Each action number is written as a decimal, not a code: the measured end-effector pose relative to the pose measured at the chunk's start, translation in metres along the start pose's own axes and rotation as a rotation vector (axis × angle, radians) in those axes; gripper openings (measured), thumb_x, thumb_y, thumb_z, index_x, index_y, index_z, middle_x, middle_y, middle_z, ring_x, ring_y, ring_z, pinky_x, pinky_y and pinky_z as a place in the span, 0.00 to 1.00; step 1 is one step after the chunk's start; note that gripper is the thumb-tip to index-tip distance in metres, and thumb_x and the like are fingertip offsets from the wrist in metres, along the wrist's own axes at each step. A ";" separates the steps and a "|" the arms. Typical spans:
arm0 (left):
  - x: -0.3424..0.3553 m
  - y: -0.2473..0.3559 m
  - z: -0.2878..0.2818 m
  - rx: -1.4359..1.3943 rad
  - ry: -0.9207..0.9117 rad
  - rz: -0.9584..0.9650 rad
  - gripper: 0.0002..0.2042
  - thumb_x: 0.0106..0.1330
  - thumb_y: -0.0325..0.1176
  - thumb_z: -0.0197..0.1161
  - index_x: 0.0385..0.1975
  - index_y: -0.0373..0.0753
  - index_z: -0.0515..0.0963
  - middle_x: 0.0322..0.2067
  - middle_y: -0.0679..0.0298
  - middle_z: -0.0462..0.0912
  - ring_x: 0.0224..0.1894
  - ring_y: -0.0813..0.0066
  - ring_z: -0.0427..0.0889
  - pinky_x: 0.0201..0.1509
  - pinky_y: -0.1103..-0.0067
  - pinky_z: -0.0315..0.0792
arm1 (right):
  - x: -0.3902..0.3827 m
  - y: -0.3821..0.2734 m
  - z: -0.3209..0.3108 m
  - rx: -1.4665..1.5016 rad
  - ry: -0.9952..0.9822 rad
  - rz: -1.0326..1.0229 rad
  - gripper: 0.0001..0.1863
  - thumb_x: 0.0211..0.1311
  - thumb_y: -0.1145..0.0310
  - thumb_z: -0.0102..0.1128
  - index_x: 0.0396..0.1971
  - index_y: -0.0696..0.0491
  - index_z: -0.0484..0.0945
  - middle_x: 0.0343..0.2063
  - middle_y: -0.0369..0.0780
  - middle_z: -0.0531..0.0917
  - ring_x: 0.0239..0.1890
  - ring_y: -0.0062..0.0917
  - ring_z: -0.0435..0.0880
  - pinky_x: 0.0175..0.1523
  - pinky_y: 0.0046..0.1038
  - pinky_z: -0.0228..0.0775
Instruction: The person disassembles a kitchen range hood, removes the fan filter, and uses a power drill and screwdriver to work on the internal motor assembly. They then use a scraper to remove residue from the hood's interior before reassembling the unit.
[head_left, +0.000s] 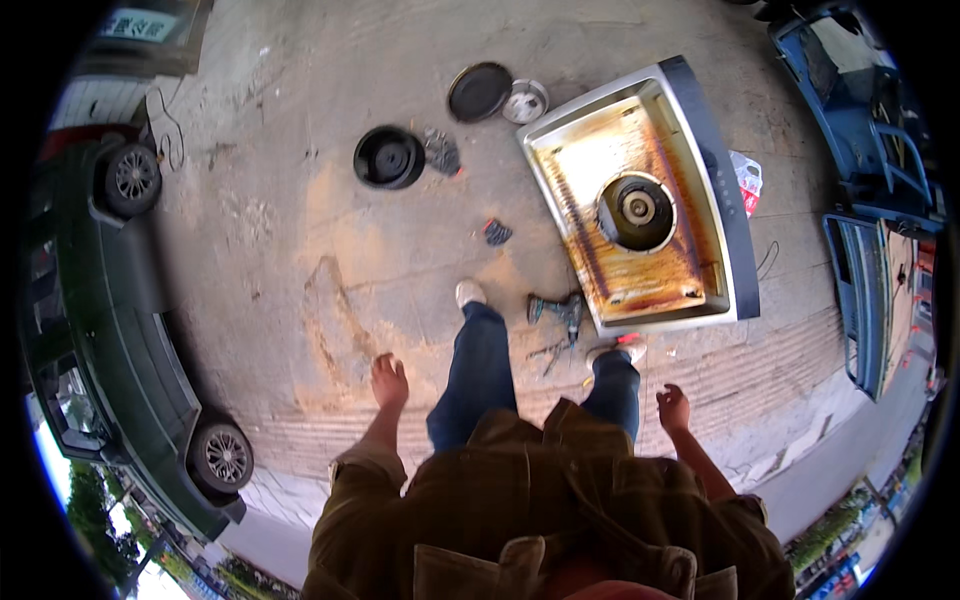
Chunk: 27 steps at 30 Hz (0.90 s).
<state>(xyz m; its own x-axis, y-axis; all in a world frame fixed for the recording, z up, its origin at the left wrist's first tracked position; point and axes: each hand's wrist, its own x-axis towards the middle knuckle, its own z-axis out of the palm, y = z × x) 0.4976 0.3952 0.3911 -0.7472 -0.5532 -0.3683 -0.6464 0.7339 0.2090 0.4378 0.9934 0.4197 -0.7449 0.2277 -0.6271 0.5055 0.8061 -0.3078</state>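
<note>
My left hand (389,381) hangs in the air beside my left leg, its fingers loosely apart and nothing in them. On the other side, my right hand (674,408) is also raised off everything, fingers slightly bent and apart, holding nothing. Ahead and to the right, a greasy range hood (630,210) lies on the ground with its stained inside facing up. A round fan opening (638,208) shows in its middle. Between my feet and the hood lie a cordless drill (560,314) and what looks like a pair of pliers (550,353).
A black round tub (389,157), a dark round disc (480,92) and a silver round part (525,102) lie farther off. Dark gloves (497,232) lie nearer. A green vehicle (110,310) stands left; blue metal frames (870,140) stand right. A plastic bag (746,180) sits behind the hood.
</note>
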 end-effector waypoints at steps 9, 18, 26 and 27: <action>-0.063 -0.168 -0.104 0.003 -0.291 -0.591 0.16 0.61 0.42 0.51 0.43 0.40 0.73 0.45 0.53 0.72 0.47 0.54 0.72 0.49 0.65 0.68 | -0.004 -0.207 -0.005 0.356 -0.299 0.079 0.21 0.55 0.66 0.53 0.47 0.59 0.70 0.26 0.39 0.79 0.20 0.20 0.78 0.24 0.20 0.68; 0.031 -0.179 -0.117 -0.186 -0.291 -0.517 0.14 0.56 0.40 0.57 0.39 0.40 0.75 0.40 0.47 0.75 0.42 0.51 0.75 0.46 0.65 0.69 | 0.049 -0.296 -0.056 0.280 -0.307 0.195 0.13 0.57 0.64 0.53 0.39 0.55 0.75 0.24 0.38 0.78 0.18 0.21 0.78 0.20 0.20 0.67; 0.283 -0.111 -0.226 -0.306 0.034 -0.410 0.14 0.58 0.39 0.56 0.41 0.40 0.75 0.41 0.54 0.76 0.46 0.55 0.74 0.48 0.68 0.68 | 0.200 -0.403 -0.074 0.270 -0.339 0.350 0.11 0.55 0.63 0.54 0.30 0.56 0.74 0.17 0.40 0.74 0.13 0.24 0.73 0.17 0.25 0.62; 0.303 -0.090 -0.230 -0.300 0.025 -0.418 0.14 0.58 0.38 0.57 0.41 0.40 0.75 0.40 0.53 0.76 0.46 0.54 0.74 0.48 0.68 0.68 | 0.239 -0.428 -0.081 0.168 -0.286 0.156 0.09 0.55 0.64 0.53 0.26 0.55 0.74 0.16 0.38 0.75 0.14 0.21 0.73 0.17 0.24 0.62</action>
<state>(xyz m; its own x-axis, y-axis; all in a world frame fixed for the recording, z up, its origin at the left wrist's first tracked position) 0.2935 0.0703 0.4693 -0.4167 -0.7872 -0.4547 -0.9037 0.3044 0.3011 0.0088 0.7469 0.4594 -0.5129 0.1598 -0.8435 0.6859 0.6671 -0.2907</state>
